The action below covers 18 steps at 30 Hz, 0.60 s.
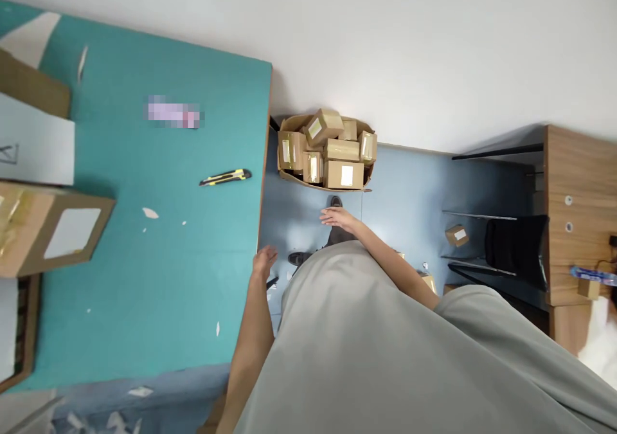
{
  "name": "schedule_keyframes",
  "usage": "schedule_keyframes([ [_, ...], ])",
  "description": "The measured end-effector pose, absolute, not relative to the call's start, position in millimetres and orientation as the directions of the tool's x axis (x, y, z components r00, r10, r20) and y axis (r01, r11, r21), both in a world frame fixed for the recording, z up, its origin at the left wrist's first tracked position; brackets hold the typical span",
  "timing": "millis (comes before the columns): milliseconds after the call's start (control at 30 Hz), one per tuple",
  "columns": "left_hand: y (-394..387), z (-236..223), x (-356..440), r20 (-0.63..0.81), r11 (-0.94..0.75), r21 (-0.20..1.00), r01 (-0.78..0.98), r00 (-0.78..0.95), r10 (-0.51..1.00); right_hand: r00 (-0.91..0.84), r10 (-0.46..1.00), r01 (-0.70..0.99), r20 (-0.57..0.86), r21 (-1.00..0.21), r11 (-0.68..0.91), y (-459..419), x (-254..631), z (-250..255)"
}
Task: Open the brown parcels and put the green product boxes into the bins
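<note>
My left hand (pixel 264 262) is beside the right edge of the teal table (pixel 168 280), its fingers loosely stretched and nothing seen in them. Out in front of my body, my right hand (pixel 339 218) has its fingers extended and holds nothing. Just beyond it on the floor stands a large open carton (pixel 321 188) full of several small taped cardboard boxes (pixel 342 173) with white labels. A yellow-and-black box cutter (pixel 225 177) lies on the table, left of both hands.
Cardboard boxes (pixel 72 231) are stacked at the table's left end, with paper scraps (pixel 150 213) lying about. To the right are a black chair (pixel 515 251), a small box (pixel 456 235) on the floor and a wooden desk (pixel 573 177). A white wall (pixel 409 54) borders the far side.
</note>
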<state>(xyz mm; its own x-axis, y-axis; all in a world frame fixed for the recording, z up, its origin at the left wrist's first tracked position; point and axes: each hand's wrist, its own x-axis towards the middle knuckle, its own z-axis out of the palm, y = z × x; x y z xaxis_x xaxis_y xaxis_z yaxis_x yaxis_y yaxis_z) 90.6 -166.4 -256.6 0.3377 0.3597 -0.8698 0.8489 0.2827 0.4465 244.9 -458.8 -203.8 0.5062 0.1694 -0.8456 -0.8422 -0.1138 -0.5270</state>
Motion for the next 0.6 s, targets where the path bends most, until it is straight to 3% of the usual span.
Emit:
schedule_keyframes([
  [167, -221.3, -272.7, 229.0, -0.862, 0.192, 0.467, 0.863, 0.396, 0.317, 0.521, 0.063, -0.853, -0.851, -0.522, 0.002, -533.9, 308.4, -225.2],
  [300, -278.6, -291.8, 306.1, -0.895, -0.006, 0.386, 0.922, 0.376, 0.24, 0.501, -0.078, -0.862, -0.862, -0.505, 0.049, -596.8, 366.6, -254.9],
  [467, -320.3, -331.0, 385.3, -0.892, -0.3, 0.323, 0.897, 0.395, 0.22, 0.41, -0.198, -0.907, -0.89, -0.421, 0.014, -657.3, 413.5, -301.4],
  [600, -339.2, -379.2, 430.9, -0.848, -0.465, 0.416, 0.782, 0.518, 0.112, 0.348, -0.276, -0.937, -0.896, -0.341, -0.076, -688.0, 426.3, -351.5],
])
